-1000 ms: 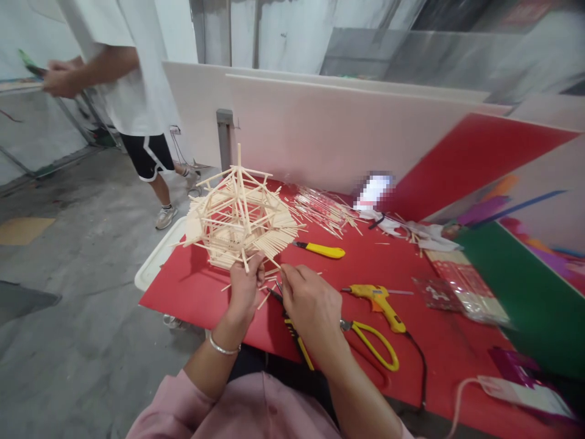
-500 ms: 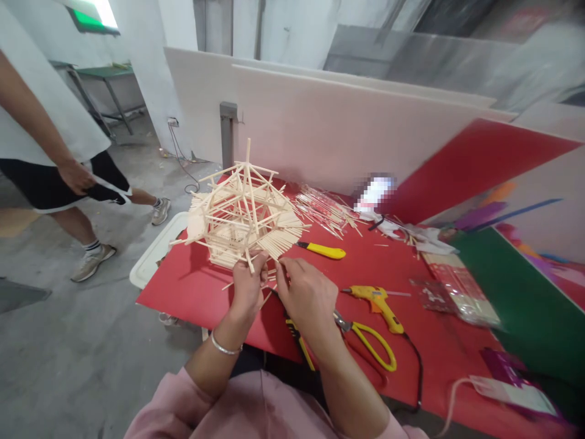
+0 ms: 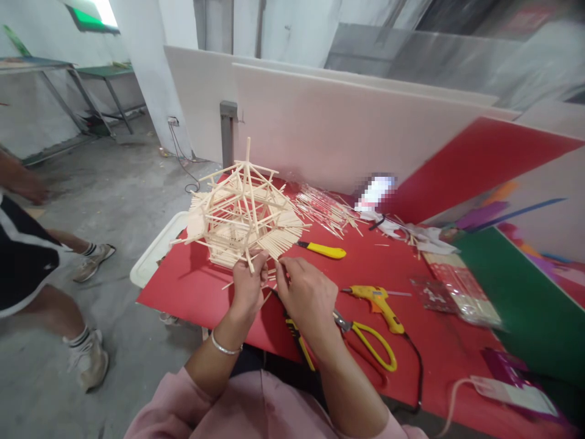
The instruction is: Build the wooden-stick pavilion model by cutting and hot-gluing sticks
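Observation:
A pavilion-like model of pale wooden sticks (image 3: pixel 247 195) stands on the red table, its pointed roof frame open and fans of sticks spread at its sides. At its front edge my left hand (image 3: pixel 249 283) is closed, with the fingertips pinched just beside a jutting roof stick. My right hand (image 3: pixel 308 292) is closed too, thumb and forefinger together by the lower end of the right-hand stick fan. The fingertips of both hands are close together. Whatever lies between them is too small or hidden to make out.
Nearby on the red table (image 3: pixel 183 292) lie a yellow-handled cutter (image 3: pixel 325 250), yellow-handled pliers (image 3: pixel 375 346), a yellow glue gun (image 3: pixel 377 303) with its cord, and loose sticks (image 3: pixel 322 210). Packaged sticks (image 3: pixel 466 289) lie right. At left, a person (image 3: pixel 27 256) stands on the floor.
The person at left has moved nearer and further left, partly out of view. My hands and the stick model show no visible change.

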Demonstrator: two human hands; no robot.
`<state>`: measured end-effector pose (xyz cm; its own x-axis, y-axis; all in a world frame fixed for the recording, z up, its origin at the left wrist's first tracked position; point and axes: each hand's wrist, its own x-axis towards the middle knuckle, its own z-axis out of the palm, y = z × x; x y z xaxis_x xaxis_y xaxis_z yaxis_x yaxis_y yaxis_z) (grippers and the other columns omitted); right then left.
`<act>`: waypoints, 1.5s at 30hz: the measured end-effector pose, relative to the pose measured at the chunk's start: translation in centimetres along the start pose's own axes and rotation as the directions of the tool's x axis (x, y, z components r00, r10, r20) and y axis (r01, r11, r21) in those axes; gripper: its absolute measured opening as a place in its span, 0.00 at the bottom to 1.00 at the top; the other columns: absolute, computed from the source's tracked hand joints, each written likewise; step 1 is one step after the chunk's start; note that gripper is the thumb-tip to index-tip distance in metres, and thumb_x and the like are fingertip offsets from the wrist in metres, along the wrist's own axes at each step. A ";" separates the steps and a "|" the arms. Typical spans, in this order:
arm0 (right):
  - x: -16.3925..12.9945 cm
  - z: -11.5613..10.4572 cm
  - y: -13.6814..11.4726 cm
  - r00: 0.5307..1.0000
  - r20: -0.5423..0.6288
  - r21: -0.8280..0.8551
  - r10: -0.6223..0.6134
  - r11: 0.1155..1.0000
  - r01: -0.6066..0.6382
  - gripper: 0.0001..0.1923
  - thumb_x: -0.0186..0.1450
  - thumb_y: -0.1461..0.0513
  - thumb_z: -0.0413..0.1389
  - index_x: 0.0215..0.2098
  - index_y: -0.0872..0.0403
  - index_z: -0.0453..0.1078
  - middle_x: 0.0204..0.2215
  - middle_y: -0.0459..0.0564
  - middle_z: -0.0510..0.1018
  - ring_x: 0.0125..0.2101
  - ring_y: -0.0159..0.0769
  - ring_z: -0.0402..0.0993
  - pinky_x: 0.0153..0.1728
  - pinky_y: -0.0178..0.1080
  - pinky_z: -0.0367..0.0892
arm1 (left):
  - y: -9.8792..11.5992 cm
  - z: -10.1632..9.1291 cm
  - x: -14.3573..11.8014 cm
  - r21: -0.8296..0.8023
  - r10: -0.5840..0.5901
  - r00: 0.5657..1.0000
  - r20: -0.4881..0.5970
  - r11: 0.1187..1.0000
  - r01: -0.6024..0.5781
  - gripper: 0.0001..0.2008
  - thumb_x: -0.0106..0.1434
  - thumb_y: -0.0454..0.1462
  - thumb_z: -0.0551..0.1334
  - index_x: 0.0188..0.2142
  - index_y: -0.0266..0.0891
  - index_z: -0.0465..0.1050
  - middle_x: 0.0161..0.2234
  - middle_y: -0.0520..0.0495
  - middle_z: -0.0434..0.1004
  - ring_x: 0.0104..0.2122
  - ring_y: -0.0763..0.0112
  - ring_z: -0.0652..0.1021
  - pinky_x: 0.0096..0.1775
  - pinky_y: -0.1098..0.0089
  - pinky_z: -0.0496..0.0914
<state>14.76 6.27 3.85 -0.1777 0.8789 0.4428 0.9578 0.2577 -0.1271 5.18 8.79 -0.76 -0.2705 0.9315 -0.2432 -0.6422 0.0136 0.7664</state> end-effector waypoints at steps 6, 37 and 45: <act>0.1 -0.1 0.0 1.000 -0.007 0.000 -0.006 1.000 0.006 0.13 0.69 0.57 0.49 0.34 0.51 0.73 0.27 0.45 0.76 0.26 0.29 0.67 0.27 0.36 0.48 | 0.1 0.1 0.0 0.004 0.019 1.000 -0.004 1.000 -0.019 0.16 0.47 0.43 0.70 0.23 0.37 0.64 0.14 0.60 0.59 0.13 0.83 0.59 0.15 0.78 0.50; -1.7 -1.4 1.9 0.996 0.006 0.068 -0.084 0.994 0.083 0.12 0.69 0.57 0.49 0.36 0.52 0.74 0.29 0.46 0.78 0.29 0.31 0.71 0.29 0.35 0.52 | -0.6 -2.8 -2.3 0.538 0.376 0.919 0.119 0.753 -0.378 0.14 0.58 0.44 0.64 0.22 0.37 0.69 0.17 0.55 0.64 0.18 0.78 0.66 0.23 0.74 0.62; -3.3 -2.0 6.0 0.932 0.264 0.073 -0.249 0.969 0.238 0.14 0.68 0.58 0.49 0.30 0.53 0.72 0.26 0.48 0.77 0.26 0.32 0.69 0.26 0.37 0.47 | 0.2 -3.5 -4.4 0.534 0.307 0.478 0.823 -0.130 -0.836 0.11 0.64 0.37 0.60 0.45 0.42 0.75 0.43 0.41 0.78 0.46 0.59 0.74 0.47 0.57 0.66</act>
<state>21.54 4.10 3.42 -0.4636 0.8609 0.2097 0.8688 0.4881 -0.0829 3.76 3.38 -1.66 0.2637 0.7484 0.6086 0.6921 -0.5863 0.4211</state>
